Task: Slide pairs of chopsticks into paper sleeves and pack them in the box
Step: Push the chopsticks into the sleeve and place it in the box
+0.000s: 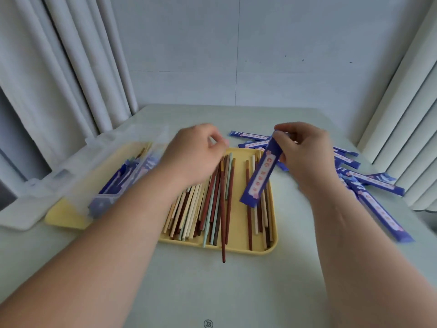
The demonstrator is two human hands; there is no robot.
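Observation:
A yellow tray (238, 223) in the middle of the table holds several loose chopsticks (212, 204) in brown, cream and pale green. My left hand (196, 152) is over the tray's far end, fingers curled onto the top ends of a brown pair (222, 221) whose tips stick out past the tray's near edge. My right hand (305, 152) pinches the top of a blue paper sleeve (260, 174), which hangs tilted above the tray's right side. A clear plastic box (78, 181) at the left holds several sleeved pairs.
Several blue sleeves (376, 183) lie scattered on the table to the right of the tray and behind it. The box's clear lid (19, 216) lies open at the far left. Curtains hang on both sides, a wall behind the table.

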